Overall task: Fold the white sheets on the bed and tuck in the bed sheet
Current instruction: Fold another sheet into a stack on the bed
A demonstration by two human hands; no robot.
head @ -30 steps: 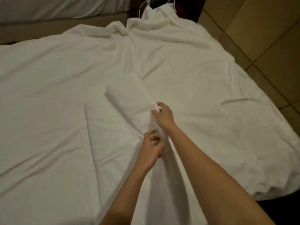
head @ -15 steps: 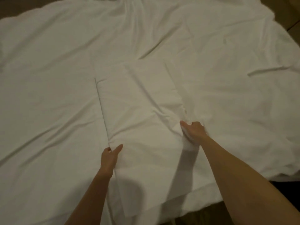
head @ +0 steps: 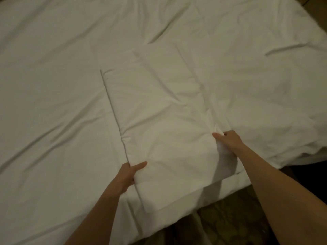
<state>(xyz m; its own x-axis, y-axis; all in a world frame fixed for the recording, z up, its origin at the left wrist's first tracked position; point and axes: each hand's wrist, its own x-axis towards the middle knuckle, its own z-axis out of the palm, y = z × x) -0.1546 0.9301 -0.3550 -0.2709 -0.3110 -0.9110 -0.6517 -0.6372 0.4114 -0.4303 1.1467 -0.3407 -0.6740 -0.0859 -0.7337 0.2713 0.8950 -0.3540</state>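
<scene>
Folded white sheet (head: 159, 124) lies flat on the bed sheet (head: 53, 103), near the bed's near edge, directly ahead of both hands. Its long axis runs away from the person, tilted slightly up-left to down-right; near short end overhangs toward the bed edge, far end sits mid-bed.

Left hand (head: 126, 175) grips the sheet's left long edge close to the near end, thumb on top of the cloth, fingers hidden beneath, so pinching the fold. Right hand (head: 228, 140) holds the right long edge further up, thumb over the top and fingers curled into bunched cloth. The 2 hands sit on opposite long edges, right one farther from the body than the left.

Judgement: the next fold likely turns on that long axis. With both hands at the near half, the near end is the one within reach to carry over toward the far end; the far end is beyond either hand. Right edge looks rumpled where gripped and may need squaring first.

Patterned floor (head: 230, 220) shows below the bed edge.
</scene>
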